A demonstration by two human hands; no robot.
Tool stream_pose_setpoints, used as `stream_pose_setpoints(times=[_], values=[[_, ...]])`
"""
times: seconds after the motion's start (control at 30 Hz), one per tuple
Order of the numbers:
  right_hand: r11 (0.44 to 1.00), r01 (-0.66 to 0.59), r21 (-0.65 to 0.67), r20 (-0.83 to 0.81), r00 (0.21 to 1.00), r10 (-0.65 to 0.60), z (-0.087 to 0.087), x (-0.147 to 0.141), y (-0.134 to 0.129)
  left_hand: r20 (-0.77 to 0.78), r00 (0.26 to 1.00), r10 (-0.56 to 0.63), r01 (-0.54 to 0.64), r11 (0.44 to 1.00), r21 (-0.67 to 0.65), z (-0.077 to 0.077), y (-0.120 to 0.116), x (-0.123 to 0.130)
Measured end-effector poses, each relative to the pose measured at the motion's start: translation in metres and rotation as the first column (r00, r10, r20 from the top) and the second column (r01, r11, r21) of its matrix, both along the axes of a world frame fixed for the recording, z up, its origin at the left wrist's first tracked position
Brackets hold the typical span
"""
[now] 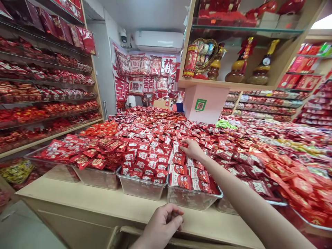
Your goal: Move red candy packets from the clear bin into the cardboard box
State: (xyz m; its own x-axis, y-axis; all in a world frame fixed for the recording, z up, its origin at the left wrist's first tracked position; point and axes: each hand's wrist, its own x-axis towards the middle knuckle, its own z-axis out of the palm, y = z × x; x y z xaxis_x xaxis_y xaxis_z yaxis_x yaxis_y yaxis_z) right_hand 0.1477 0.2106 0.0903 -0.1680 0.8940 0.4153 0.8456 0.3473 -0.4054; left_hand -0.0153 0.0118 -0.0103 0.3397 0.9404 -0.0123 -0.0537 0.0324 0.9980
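Observation:
My right hand (192, 149) reaches forward over a clear plastic bin (194, 200) of red and white packets. Its fingertips pinch the upper edge of a red packet (177, 157) standing at the back of the neat rows. The packets in front carry round cartoon figures and white lettering. Low in the view, my left hand (162, 224) hovers just in front of the counter edge. Its fingers are loosely curled in towards the thumb, with nothing visible in them. Below it is an open cardboard box (116, 238), partly hidden by the hand.
More clear bins, such as one with small red packets (141, 186), line the pale counter (85, 197). Heaps of red packets (153, 121) spread behind. A white pillar (204, 100) and overhead display shelf (233, 84) stand to the right. Stocked shelves (46, 79) line the left wall.

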Motion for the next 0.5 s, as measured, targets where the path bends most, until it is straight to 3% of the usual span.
stream_pose_setpoints(times=[0.17,0.27,0.3,0.37,0.4,0.5], values=[[0.994,-0.086,0.073,-0.012,0.996,0.087,0.013,-0.009,-0.022,0.032,0.999,-0.017,0.017,1.000,-0.002,0.008,-0.004,-0.003],[0.970,-0.184,0.161,-0.143,0.968,0.207,0.018,-0.007,-0.070,0.001,0.974,-0.225,0.225,0.974,-0.001,0.013,-0.015,-0.013],[0.964,-0.216,0.155,-0.210,0.946,0.245,0.017,-0.005,-0.092,-0.076,0.940,-0.333,0.333,0.943,-0.013,0.012,-0.020,-0.017],[0.946,-0.323,0.022,-0.283,0.906,0.315,0.009,-0.001,-0.141,-0.349,0.821,-0.452,0.460,0.885,-0.063,0.005,-0.027,-0.023],[0.922,-0.385,-0.043,-0.317,0.880,0.353,0.003,0.001,-0.164,-0.483,0.737,-0.473,0.486,0.867,-0.108,0.000,-0.030,-0.025],[0.810,-0.515,-0.280,-0.350,0.840,0.414,-0.027,0.003,-0.222,-0.636,0.571,-0.519,0.518,0.829,-0.211,-0.016,-0.033,-0.021]])
